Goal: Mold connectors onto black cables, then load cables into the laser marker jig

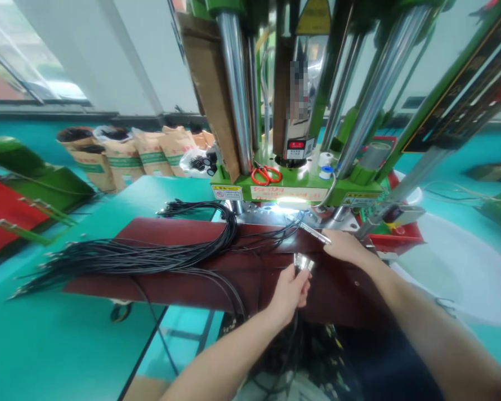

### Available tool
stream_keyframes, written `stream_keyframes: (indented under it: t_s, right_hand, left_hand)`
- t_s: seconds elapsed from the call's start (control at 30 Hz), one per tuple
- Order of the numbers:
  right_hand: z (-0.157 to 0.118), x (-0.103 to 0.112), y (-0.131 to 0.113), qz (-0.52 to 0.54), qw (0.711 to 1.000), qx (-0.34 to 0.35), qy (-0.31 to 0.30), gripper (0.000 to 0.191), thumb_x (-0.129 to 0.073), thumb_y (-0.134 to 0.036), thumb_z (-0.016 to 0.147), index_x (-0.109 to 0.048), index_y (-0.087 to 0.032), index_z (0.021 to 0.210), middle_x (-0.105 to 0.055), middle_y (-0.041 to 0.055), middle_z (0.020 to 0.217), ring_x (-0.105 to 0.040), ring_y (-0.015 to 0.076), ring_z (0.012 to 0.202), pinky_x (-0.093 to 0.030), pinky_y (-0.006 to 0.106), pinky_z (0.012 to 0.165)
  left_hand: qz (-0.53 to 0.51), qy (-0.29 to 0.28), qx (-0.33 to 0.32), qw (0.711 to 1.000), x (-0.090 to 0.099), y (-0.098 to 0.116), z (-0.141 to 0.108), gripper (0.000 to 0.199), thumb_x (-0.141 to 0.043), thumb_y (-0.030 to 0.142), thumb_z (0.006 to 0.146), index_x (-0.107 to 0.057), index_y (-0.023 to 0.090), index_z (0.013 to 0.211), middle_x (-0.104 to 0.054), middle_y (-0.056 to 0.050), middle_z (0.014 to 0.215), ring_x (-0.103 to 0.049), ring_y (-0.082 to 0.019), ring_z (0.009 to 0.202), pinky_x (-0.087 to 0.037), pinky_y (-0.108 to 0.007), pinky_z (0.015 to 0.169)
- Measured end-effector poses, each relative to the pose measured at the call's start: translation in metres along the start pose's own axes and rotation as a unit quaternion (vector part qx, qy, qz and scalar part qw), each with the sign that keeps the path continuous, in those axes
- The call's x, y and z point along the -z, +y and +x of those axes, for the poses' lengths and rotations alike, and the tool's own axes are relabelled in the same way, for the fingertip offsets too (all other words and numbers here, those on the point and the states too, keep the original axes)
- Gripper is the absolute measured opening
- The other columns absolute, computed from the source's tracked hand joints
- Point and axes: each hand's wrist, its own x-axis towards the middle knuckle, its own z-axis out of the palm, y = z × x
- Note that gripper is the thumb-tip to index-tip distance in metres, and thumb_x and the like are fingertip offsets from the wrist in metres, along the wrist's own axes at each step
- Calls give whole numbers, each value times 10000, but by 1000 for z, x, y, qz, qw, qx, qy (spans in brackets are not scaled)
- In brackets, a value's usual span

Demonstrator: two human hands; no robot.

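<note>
My left hand (288,292) is closed around a bunch of shiny silver metal cable ends (304,262), held above the dark red board. Black cable hangs down below that hand. Farther right and nearer the machine, my right hand (345,246) grips a slim silver metal tool (316,232); its exact kind is unclear. The tool points left toward thin black cables (275,239) at the lit opening of the green press (346,186). A thick bundle of black cables (150,256) lies across the dark red board (334,295), its ends fanning out to the left.
Red-handled scissors (266,176) and a blue-and-white spool (326,172) rest on the press ledge. Steel columns rise above it. A red bin (394,242) and a big white round tub (455,267) stand at right. Paper sacks (125,156) line the back left.
</note>
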Motion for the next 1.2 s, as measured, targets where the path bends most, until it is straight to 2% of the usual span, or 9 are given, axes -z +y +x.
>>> stream_keyframes:
  t_s: [0.1,0.17,0.23,0.33,0.43,0.53,0.73,0.97,1.2]
  right_hand:
    - [-29,2,1,68,996,-15,-49,77,-404,-165,746,-479,-165,760,-591,44,713,-573,153,554,-388,237,492]
    - [-54,-3,2,224,969,-52,-91,98,-381,-175,752,-466,-169,799,-529,-17,593,-469,100,371,-311,204,359]
    - [-80,-15,1,439,890,-81,-97,149,-413,-236,773,-470,-172,896,-462,-63,522,-364,75,283,-233,184,288]
    - [-107,-36,-9,642,761,-97,-2,331,-478,-406,808,-465,-173,1043,-479,-65,539,-319,62,262,-221,179,262]
    - [-117,-49,-20,685,712,-124,93,445,-470,-478,829,-459,-165,1144,-472,-67,472,-326,71,256,-224,175,262]
    - [-119,-50,-25,679,713,-132,116,520,-445,-502,837,-462,-133,1202,-414,-77,361,-342,92,253,-233,177,269]
    - [-120,-46,-24,663,730,-118,115,592,-481,-495,811,-443,-106,1254,-481,-49,431,-368,88,271,-267,189,274]
    - [-119,-52,-27,581,796,-115,121,605,-444,-529,808,-448,-137,1269,-494,-43,490,-387,81,285,-304,191,276]
    - [-122,-50,-25,651,739,-124,118,569,-490,-489,816,-416,-177,1286,-519,-34,558,-387,66,299,-270,178,280]
  left_hand:
    - [9,-4,3,1000,-1,3,-1,327,-582,463,703,-426,183,768,-377,93,468,-234,-18,334,-146,-154,321]
    - [23,-10,14,1000,-3,4,-1,329,-593,457,698,-419,192,784,-368,99,471,-224,-17,339,-142,-149,324]
    - [46,-23,30,998,-7,3,-1,326,-602,449,693,-417,194,771,-350,102,468,-223,-16,341,-135,-144,324]
    - [99,-48,50,993,-17,0,0,325,-622,441,679,-429,185,733,-337,101,461,-233,-16,334,-138,-145,319]
    - [154,-63,51,985,-28,-6,4,317,-631,431,675,-454,172,718,-355,92,467,-250,-19,333,-165,-152,315]
    - [190,-73,35,978,-32,-12,7,275,-619,397,693,-482,159,723,-376,80,482,-270,-23,345,-188,-152,316]
    - [216,-78,-6,973,-29,-19,10,194,-576,332,724,-541,146,768,-395,67,489,-290,-35,360,-216,-160,338]
    - [249,-71,-67,964,-28,-17,8,163,-575,308,718,-553,148,701,-453,45,490,-333,-55,400,-254,-175,387]
    - [129,-26,-57,990,-24,0,10,242,-471,430,788,-441,191,769,-407,75,503,-338,-50,356,-256,-158,333]
